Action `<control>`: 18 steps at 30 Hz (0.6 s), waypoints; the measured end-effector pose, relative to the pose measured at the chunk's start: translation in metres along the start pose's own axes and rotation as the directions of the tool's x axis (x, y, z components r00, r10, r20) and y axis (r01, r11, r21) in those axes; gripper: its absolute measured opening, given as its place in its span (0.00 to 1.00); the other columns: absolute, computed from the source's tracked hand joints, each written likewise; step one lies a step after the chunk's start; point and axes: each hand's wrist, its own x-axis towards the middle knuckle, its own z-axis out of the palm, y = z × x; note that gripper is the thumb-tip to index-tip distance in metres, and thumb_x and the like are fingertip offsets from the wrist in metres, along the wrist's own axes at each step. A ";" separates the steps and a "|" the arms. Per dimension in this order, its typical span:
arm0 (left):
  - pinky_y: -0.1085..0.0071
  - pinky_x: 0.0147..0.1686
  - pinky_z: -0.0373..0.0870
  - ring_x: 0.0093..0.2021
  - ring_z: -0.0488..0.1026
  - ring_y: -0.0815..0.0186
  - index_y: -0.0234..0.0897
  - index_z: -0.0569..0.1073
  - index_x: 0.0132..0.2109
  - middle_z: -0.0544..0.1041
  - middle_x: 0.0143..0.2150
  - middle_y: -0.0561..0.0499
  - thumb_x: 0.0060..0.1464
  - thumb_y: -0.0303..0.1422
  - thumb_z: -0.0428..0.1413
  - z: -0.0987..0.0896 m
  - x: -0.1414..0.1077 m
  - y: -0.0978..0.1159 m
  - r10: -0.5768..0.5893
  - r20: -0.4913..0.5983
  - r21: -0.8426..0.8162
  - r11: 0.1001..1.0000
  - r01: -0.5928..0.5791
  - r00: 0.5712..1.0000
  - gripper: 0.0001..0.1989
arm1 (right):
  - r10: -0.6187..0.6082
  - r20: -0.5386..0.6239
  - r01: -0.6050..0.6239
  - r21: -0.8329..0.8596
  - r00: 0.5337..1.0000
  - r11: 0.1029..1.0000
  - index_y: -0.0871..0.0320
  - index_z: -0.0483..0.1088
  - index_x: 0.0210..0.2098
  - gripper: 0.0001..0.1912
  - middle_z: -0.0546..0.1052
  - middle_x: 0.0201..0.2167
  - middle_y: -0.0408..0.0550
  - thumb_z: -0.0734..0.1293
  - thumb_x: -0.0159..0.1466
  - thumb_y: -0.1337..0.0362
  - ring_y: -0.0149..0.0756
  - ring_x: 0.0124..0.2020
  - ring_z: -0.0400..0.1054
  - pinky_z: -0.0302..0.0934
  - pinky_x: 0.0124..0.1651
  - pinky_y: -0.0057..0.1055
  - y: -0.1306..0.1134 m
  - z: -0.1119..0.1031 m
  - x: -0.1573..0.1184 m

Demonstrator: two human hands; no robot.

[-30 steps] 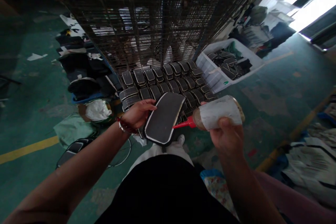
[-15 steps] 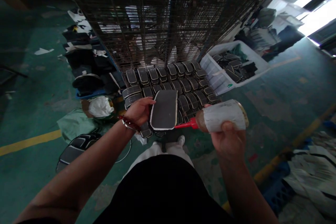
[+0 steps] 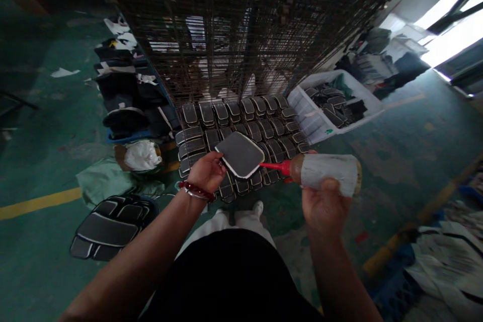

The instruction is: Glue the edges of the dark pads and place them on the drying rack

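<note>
Between the thumb and fingers of my left hand (image 3: 207, 173) is the left edge of a dark grey pad (image 3: 241, 153) with a pale rim. The pad is held tilted, rounded corners toward me. My right hand (image 3: 326, 204) wraps round a glue bottle (image 3: 326, 172) covered in whitish paper or tape, lying almost level. Its red nozzle (image 3: 277, 166) points left, and the tip touches or nearly touches the pad's right edge. Below the pad, rows of smaller dark pads with light edges (image 3: 266, 128) lie on a rack level, partly hidden by my left hand and the held pad.
A tall wire rack (image 3: 226, 35) rises in front. To its right stands a white crate (image 3: 313, 133) of dark pieces. Stacked dark parts (image 3: 121, 95) sit at left, near a bag-lined bucket (image 3: 142, 156) and a larger padded piece (image 3: 109, 226). Blue crates (image 3: 392, 271) are at lower right.
My left hand has turned the pad so that its corner points toward me. The nozzle has moved from its lower right corner up along the edge. My right hand shifted slightly.
</note>
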 end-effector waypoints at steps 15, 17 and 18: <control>0.81 0.13 0.63 0.16 0.70 0.72 0.32 0.70 0.34 0.74 0.21 0.54 0.54 0.13 0.49 0.005 -0.003 0.002 0.034 -0.033 -0.018 0.999 -0.035 0.999 0.12 | 0.090 0.109 -0.096 0.057 0.990 0.994 0.53 0.72 0.57 0.31 0.77 0.57 0.56 0.77 0.54 0.61 0.53 0.61 0.71 0.66 0.62 0.57 0.004 0.009 -0.013; 0.81 0.14 0.64 0.16 0.70 0.72 0.32 0.71 0.34 0.73 0.21 0.54 0.53 0.13 0.49 0.004 -0.004 0.002 0.032 -0.039 -0.008 0.999 -0.032 0.999 0.12 | 0.039 0.065 -0.043 0.058 0.997 0.997 0.54 0.72 0.57 0.30 0.77 0.57 0.56 0.76 0.55 0.63 0.52 0.61 0.71 0.67 0.61 0.56 0.002 0.009 -0.003; 0.81 0.14 0.65 0.17 0.70 0.72 0.32 0.71 0.34 0.74 0.21 0.54 0.52 0.13 0.49 0.003 -0.004 0.002 0.033 -0.039 -0.004 0.999 -0.033 0.999 0.12 | 0.013 0.047 -0.016 0.061 0.999 0.998 0.54 0.71 0.57 0.30 0.77 0.57 0.55 0.76 0.55 0.63 0.52 0.61 0.71 0.68 0.61 0.56 0.001 0.008 0.003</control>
